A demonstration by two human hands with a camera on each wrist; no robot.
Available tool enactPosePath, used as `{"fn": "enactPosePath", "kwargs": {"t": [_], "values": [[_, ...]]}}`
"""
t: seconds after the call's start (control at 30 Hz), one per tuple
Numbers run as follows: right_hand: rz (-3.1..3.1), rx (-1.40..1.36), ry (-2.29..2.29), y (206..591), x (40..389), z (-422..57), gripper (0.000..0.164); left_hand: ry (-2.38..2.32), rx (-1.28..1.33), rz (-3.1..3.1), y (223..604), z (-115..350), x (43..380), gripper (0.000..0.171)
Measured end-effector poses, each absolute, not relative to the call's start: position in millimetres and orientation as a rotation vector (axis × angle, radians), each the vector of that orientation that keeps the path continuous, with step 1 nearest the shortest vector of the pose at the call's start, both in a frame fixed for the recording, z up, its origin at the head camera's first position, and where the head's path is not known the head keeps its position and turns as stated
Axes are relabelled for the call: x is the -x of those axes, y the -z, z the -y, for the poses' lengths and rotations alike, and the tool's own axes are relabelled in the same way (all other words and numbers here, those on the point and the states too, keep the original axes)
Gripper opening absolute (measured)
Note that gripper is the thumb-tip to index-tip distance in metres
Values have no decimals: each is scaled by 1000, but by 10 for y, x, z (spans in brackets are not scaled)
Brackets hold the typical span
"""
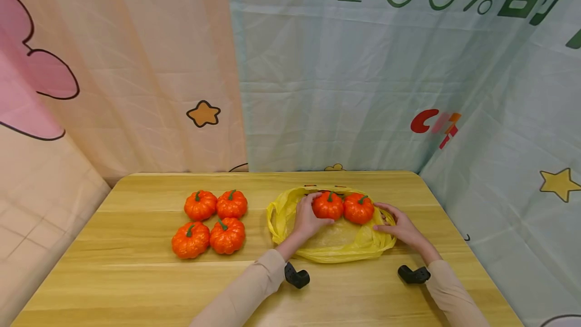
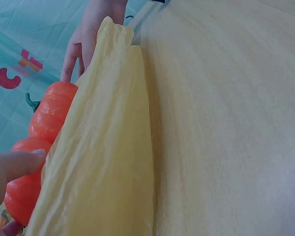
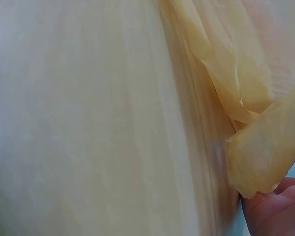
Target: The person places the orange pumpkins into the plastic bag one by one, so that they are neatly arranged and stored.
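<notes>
An open yellow plastic bag lies on the table with two small orange-red pumpkins inside, each with a green stem. My left hand grips the left pumpkin, thumb in front and fingers behind. Beside it, touching or nearly so, sits the right pumpkin. At the bag's right rim is my right hand, its fingers and thumb spread near that pumpkin. In the left wrist view the right hand's fingers reach down straight towards the pumpkin. The right wrist view shows bag film over part of the hand.
Left of the bag, several more pumpkins stand in a close group, one front pumpkin among them. The wooden table ends against hanging printed cloth at the back. Black wrist devices sit by both sleeves.
</notes>
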State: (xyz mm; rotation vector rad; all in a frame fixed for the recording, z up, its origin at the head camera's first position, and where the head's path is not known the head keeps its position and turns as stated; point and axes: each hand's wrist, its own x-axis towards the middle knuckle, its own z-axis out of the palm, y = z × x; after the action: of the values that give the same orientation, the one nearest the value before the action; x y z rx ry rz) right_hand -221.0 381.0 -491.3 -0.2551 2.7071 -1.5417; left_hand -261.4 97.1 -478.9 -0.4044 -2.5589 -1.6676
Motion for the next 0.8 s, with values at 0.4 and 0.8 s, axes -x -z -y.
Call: {"fn": "enactPosePath", "kwargs": {"t": [0.4,0.8], "values": [[-2709,254,1538,4897,2201,-3799,67,1652,414,2500,4828,-959,2583,69],[-2702,260,1551,4891,2195,-3803,66,1663,442,2539,4761,-917,2514,64]]}}
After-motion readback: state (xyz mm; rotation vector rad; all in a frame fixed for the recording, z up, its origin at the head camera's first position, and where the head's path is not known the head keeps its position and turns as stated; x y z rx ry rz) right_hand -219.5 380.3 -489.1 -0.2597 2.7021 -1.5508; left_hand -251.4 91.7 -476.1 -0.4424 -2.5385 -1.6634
